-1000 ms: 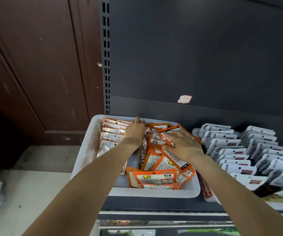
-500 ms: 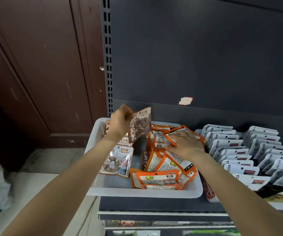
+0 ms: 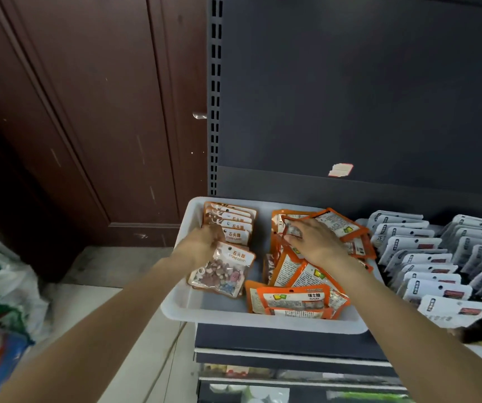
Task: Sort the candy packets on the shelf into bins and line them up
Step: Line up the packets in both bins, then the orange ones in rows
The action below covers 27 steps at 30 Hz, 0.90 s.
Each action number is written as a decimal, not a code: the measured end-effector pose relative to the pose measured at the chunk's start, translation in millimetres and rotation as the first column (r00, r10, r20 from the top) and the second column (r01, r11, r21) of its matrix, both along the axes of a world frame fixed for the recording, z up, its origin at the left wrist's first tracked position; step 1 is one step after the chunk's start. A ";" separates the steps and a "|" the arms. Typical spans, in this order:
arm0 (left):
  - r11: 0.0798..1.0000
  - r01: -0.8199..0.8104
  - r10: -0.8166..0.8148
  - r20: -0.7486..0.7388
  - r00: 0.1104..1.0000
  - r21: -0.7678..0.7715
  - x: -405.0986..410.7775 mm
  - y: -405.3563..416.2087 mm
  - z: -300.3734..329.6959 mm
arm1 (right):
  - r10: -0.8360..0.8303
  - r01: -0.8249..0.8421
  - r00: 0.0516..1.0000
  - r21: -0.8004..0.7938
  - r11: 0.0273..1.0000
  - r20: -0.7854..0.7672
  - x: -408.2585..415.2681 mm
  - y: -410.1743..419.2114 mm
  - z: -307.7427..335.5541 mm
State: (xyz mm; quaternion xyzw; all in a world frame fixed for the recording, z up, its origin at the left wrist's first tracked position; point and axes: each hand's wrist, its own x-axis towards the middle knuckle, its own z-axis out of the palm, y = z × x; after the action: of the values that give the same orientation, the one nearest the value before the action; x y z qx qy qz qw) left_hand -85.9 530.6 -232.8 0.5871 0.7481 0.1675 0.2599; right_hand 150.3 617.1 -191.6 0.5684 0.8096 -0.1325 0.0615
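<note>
1. Clear candy packet [image 3: 221,269]: lies in the left half of the white bin [image 3: 176,306], at the near end of a row of like packets [image 3: 229,225].
2. Left hand [image 3: 202,245]: fingers curled over that packet's top edge, pinching it.
3. Right hand [image 3: 315,242]: fingers spread flat, pressing on the loose heap of orange packets [image 3: 298,295] in the bin's right half.
4. White packets [image 3: 437,257]: stand in rows on the shelf [image 3: 263,338], right of the bin.

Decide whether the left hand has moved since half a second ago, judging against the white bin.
Yes. The left hand has dropped from above the white bin's back rim down into its left side, lowering its stone candy packet towards the bin floor.
</note>
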 end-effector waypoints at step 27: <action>0.914 -0.142 0.052 0.238 0.970 0.380 96.4 97.2 38.0 | 0.002 -0.002 1.000 0.032 0.999 0.019 59.2 16.1 20.2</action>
State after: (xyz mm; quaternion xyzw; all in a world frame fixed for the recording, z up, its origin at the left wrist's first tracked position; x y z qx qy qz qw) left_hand 10.5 627.8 -194.7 0.5668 0.6934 0.3924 0.2099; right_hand 209.5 633.2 -171.4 0.5697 0.8117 -0.1140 0.0600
